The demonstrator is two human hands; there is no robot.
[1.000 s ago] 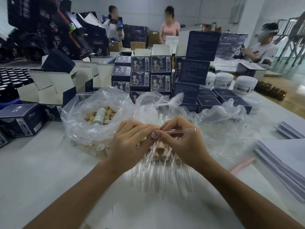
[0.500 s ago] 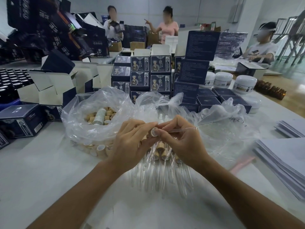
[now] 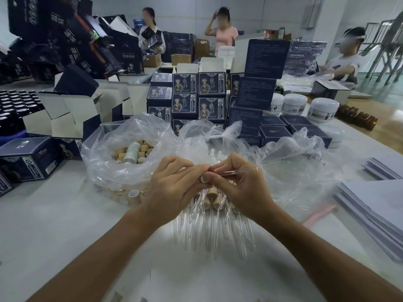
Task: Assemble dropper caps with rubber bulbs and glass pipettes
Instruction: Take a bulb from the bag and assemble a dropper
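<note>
Little changed over the last second. Left hand [image 3: 174, 188] pinching a dropper cap [image 3: 204, 178], right hand [image 3: 239, 184] pinching a glass pipette [image 3: 242, 171] pointing toward 3 o'clock, above the desk [image 3: 65, 225]. Insertion apparently unfinished; finished droppers [image 3: 209, 216] heaped at 6 o'clock below.

Both hands meet above the tabletop [image 3: 54, 225] at centre: the left hand [image 3: 174, 188] on the left, the right hand [image 3: 242, 188] on the right, fingertips touching. A glass pipette [image 3: 237, 171] extends rightward from the right hand. Below the hands, a pile of pipettes [image 3: 209, 232] lies on the tabletop. Behind and left of the hands sits an open bag of caps [image 3: 128, 153]; a second bag [image 3: 301, 162] lies to the right. Stacked boxes [image 3: 198, 97] stand behind the bags. Jars [image 3: 322, 110] stand far right, paper stacks [image 3: 375, 205] at the right edge.
</note>
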